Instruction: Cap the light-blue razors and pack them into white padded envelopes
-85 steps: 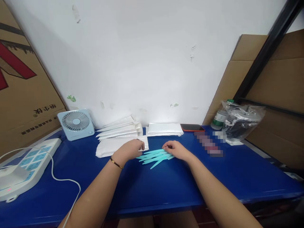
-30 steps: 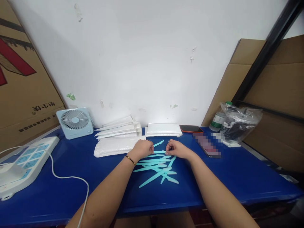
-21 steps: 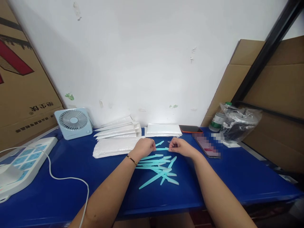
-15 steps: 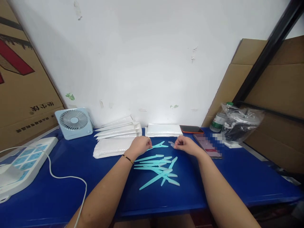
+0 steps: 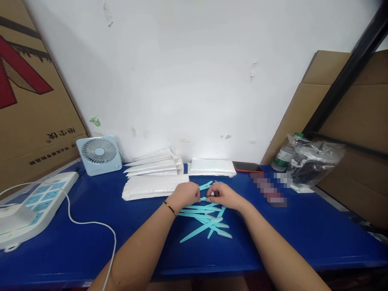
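Observation:
Several thin teal plastic sticks (image 5: 206, 222) lie scattered on the blue table (image 5: 273, 234) in front of me. My left hand (image 5: 184, 195) is closed in a pinch and holds teal sticks (image 5: 206, 185) that poke out to the right of its fingers. My right hand (image 5: 221, 195) is closed too, its fingertips almost touching the left hand's, pinched on one small piece I cannot clearly make out. Both hands hover just above the far end of the pile. A gold bracelet circles my left wrist.
White padded envelopes (image 5: 151, 186) lie in stacks behind the hands, more white padded envelopes (image 5: 210, 166) by the wall. A small fan (image 5: 99, 154) and a power strip (image 5: 33, 202) with its cable sit left. A phone (image 5: 247, 167), a bottle (image 5: 283, 155) and a plastic bag (image 5: 315, 159) sit right.
The sticks went from a tight bundle under both hands to a loose spread. My hands parted half a second ago, then came back together over the pile's far end.

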Demonstrator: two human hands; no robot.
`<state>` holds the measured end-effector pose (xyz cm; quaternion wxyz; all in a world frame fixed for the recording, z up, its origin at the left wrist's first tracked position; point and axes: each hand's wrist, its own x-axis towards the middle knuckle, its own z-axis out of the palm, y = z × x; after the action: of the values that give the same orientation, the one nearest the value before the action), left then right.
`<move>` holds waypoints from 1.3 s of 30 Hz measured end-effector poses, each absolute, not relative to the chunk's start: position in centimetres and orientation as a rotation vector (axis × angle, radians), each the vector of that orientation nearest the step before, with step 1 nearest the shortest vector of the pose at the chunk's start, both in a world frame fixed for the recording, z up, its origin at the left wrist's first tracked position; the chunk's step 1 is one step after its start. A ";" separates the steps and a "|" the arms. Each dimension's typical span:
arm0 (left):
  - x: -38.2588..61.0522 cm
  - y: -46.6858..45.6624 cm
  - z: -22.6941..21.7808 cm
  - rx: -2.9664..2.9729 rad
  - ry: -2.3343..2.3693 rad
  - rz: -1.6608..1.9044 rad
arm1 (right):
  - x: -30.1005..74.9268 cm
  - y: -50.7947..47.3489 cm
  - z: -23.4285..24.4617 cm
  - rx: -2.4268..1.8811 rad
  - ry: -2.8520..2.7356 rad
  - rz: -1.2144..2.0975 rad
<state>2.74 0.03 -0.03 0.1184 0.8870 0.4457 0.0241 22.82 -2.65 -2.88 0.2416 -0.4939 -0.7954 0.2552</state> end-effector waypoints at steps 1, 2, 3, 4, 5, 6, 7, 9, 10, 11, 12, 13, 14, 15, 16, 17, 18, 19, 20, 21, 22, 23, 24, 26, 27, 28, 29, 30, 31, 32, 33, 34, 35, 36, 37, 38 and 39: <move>2.8 0.1 -0.1 2.601 1.304 0.121 | 22.9 -2.6 -2.9 -1.361 -2.169 0.723; 2.9 0.3 -0.2 2.604 1.304 0.166 | 23.2 -2.6 -2.8 -1.373 -2.158 0.741; 2.9 0.4 -0.2 2.606 1.302 0.202 | 23.7 -2.5 -2.8 -1.381 -2.145 0.745; 2.9 0.6 -0.2 2.601 1.302 0.230 | 24.4 -2.3 -2.7 -1.394 -2.120 0.729; 2.9 0.8 -0.2 2.591 1.306 0.259 | 25.1 -2.2 -2.6 -1.418 -2.083 0.693; 3.0 1.0 -0.2 2.576 1.316 0.292 | 25.9 -2.0 -2.5 -1.454 -2.035 0.647; 3.0 1.2 -0.2 2.557 1.323 0.328 | 26.5 -1.9 -2.4 -1.506 -1.981 0.601; 3.2 1.6 -0.5 2.525 1.315 0.396 | 27.5 -1.7 -2.2 -1.603 -1.904 0.512; 3.3 1.7 -0.7 2.520 1.306 0.428 | 27.7 -1.8 -2.1 -1.627 -1.897 0.472; 3.4 1.8 -0.9 2.521 1.294 0.458 | 27.7 -1.9 -2.0 -1.623 -1.914 0.445; 3.4 1.9 -1.0 2.525 1.282 0.482 | 27.6 -2.1 -1.9 -1.596 -1.953 0.446; 3.4 1.8 -1.2 2.527 1.271 0.502 | 27.3 -2.3 -1.8 -1.553 -2.012 0.479; 3.3 1.8 -1.2 2.526 1.256 0.516 | 27.0 -2.5 -1.7 -1.503 -2.085 0.541; 3.2 1.6 -1.3 2.522 1.231 0.516 | 26.6 -2.7 -1.6 -1.455 -2.161 0.620; 3.2 1.4 -1.2 2.514 1.196 0.499 | 26.3 -2.9 -1.6 -1.417 -2.228 0.695; 3.1 1.2 -1.2 2.505 1.154 0.472 | 26.0 -3.0 -1.6 -1.395 -2.277 0.747; 3.1 0.9 -1.1 2.499 1.115 0.437 | 25.7 -3.1 -1.7 -1.381 -2.309 0.770; 3.1 0.6 -1.0 2.500 1.084 0.400 | 25.5 -3.1 -1.8 -1.371 -2.317 0.767; 3.1 0.4 -0.9 2.508 1.064 0.365 | 25.4 -3.1 -1.9 -1.363 -2.310 0.756; 3.2 0.2 -0.8 2.524 1.055 0.339 | 25.3 -3.0 -2.0 -1.360 -2.285 0.746; 3.3 0.1 -0.8 2.543 1.051 0.321 | 25.3 -3.0 -2.1 -1.364 -2.249 0.739; 3.3 0.1 -0.7 2.565 1.045 0.314 | 25.3 -2.9 -2.1 -1.376 -2.211 0.739; 3.4 0.2 -0.7 2.586 1.038 0.315 | 25.5 -2.8 -2.2 -1.392 -2.179 0.747; 3.4 0.5 -0.5 2.621 1.058 0.337 | 25.9 -2.6 -2.2 -1.435 -2.130 0.750; 3.3 0.7 -0.4 2.631 1.093 0.347 | 26.3 -2.4 -2.2 -1.461 -2.105 0.731; 3.3 0.9 -0.4 2.632 1.141 0.355 | 26.7 -2.3 -2.2 -1.495 -2.073 0.701; 3.2 1.1 -0.3 2.626 1.191 0.357 | 27.1 -2.1 -2.2 -1.535 -2.030 0.659; 3.2 1.3 -0.3 2.615 1.230 0.356 | 27.5 -2.0 -2.1 -1.580 -1.981 0.607; 3.1 1.4 -0.3 2.605 1.249 0.360 | 27.8 -2.0 -2.1 -1.619 -1.938 0.551; 3.0 1.5 -0.3 2.597 1.254 0.373 | 27.9 -2.0 -2.1 -1.641 -1.911 0.500; 3.0 1.5 -0.3 2.594 1.247 0.396 | 27.9 -2.1 -2.0 -1.641 -1.911 0.470; 2.9 1.4 -0.3 2.591 1.233 0.420 | 27.7 -2.2 -1.9 -1.621 -1.939 0.475; 2.8 1.3 -0.3 2.585 1.214 0.436 | 27.4 -2.5 -1.7 -1.584 -1.992 0.522; 2.7 1.2 -0.2 2.576 1.187 0.433 | 27.0 -2.7 -1.6 -1.535 -2.063 0.606; 2.6 1.0 -0.1 2.566 1.150 0.408 | 26.5 -3.0 -1.5 -1.481 -2.141 0.709; 2.5 0.8 0.0 2.552 1.104 0.360 | 26.0 -3.3 -1.5 -1.431 -2.212 0.805; 2.5 0.6 0.1 2.539 1.056 0.303 | 25.6 -3.5 -1.4 -1.391 -2.271 0.874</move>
<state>2.48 0.57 0.14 0.1864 0.9017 0.3750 0.1077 25.58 -3.48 -1.43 0.1685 -0.4891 -0.7986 0.3075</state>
